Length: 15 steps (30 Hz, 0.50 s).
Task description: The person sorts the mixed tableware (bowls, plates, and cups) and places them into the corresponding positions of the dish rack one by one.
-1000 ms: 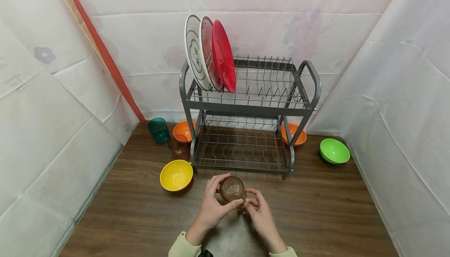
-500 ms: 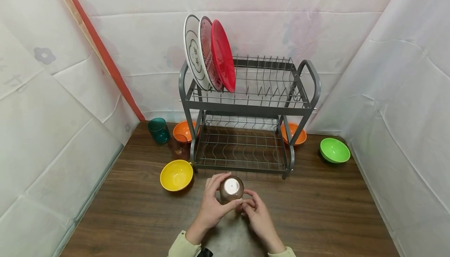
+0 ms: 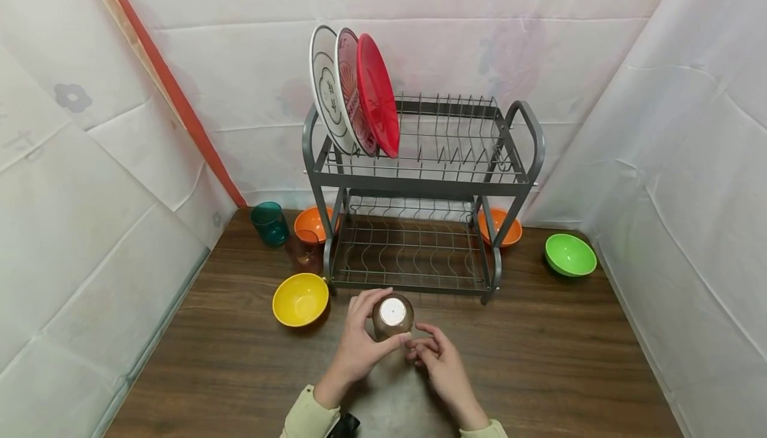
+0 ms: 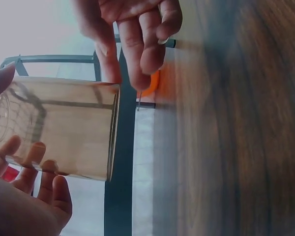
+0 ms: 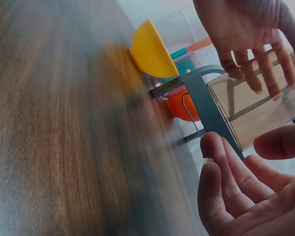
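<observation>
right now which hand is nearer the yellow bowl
Left. The left hand grips the brown cup just right of the yellow bowl; the right hand sits farther right, beyond the cup.

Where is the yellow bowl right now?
In the head view the yellow bowl sits on the wooden table, left of the hands, just off the front left foot of the grey dish rack, with a brownish cup behind it.
</observation>
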Each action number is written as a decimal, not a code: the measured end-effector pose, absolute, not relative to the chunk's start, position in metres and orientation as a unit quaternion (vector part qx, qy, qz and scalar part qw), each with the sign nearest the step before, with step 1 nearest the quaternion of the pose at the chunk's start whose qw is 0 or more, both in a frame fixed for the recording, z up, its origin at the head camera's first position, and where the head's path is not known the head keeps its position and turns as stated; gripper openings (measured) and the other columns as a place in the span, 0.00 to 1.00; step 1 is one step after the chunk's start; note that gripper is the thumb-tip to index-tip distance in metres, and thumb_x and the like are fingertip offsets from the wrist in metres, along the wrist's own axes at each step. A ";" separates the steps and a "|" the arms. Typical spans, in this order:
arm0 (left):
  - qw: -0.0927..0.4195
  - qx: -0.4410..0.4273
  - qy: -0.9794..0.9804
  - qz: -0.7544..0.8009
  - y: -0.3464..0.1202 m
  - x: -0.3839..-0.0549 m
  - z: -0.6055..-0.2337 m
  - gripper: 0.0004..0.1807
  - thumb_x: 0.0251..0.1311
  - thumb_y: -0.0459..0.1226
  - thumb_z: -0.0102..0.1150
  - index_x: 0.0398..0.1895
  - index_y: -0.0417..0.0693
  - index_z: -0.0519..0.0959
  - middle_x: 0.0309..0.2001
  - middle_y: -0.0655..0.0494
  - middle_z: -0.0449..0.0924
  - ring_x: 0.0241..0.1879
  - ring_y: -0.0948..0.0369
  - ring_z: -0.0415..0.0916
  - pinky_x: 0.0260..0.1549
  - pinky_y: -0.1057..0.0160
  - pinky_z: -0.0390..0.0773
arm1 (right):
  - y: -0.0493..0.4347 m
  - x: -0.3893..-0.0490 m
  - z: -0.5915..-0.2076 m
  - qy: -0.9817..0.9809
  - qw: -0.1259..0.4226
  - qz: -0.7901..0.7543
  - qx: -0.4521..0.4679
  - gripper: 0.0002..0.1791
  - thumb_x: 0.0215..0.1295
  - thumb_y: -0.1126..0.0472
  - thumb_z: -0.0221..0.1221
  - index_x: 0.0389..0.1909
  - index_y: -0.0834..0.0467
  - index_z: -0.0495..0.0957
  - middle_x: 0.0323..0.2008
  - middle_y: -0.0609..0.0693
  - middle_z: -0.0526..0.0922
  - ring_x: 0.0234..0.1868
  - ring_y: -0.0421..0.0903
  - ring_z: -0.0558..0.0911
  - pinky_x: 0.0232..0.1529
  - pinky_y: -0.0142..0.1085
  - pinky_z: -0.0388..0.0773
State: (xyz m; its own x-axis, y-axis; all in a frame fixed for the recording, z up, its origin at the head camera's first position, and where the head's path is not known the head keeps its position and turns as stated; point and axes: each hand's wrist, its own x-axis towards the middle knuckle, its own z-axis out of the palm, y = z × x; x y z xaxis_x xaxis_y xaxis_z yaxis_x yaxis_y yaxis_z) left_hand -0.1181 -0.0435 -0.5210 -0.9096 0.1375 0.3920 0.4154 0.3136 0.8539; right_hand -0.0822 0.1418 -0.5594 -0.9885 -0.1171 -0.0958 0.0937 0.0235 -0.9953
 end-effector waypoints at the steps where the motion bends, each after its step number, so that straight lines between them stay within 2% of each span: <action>1: 0.125 -0.174 -0.801 -0.559 -0.044 -0.119 -0.521 0.41 0.41 0.42 0.83 0.63 0.61 0.75 0.58 0.63 0.74 0.52 0.58 0.65 0.49 0.53 0.67 | 0.142 -0.082 -0.560 0.711 0.076 -0.699 -0.008 0.22 0.72 0.72 0.51 0.65 0.70 0.65 0.45 0.66 0.84 0.42 0.59 0.85 0.41 0.40 0.81; 8: 0.132 -0.174 -0.803 -0.554 -0.048 -0.126 -0.516 0.40 0.44 0.46 0.81 0.64 0.61 0.75 0.59 0.65 0.73 0.53 0.60 0.65 0.49 0.51 0.67 | 0.143 -0.082 -0.560 0.711 0.081 -0.699 -0.004 0.22 0.72 0.71 0.51 0.65 0.71 0.64 0.46 0.69 0.82 0.41 0.55 0.85 0.42 0.41 0.81; 15: 0.143 -0.173 -0.808 -0.545 -0.052 -0.136 -0.510 0.41 0.43 0.46 0.81 0.65 0.64 0.74 0.59 0.64 0.73 0.51 0.60 0.65 0.44 0.53 0.70 | 0.144 -0.081 -0.562 0.709 0.084 -0.700 -0.001 0.22 0.73 0.71 0.50 0.65 0.71 0.65 0.46 0.67 0.83 0.42 0.57 0.85 0.42 0.40 0.81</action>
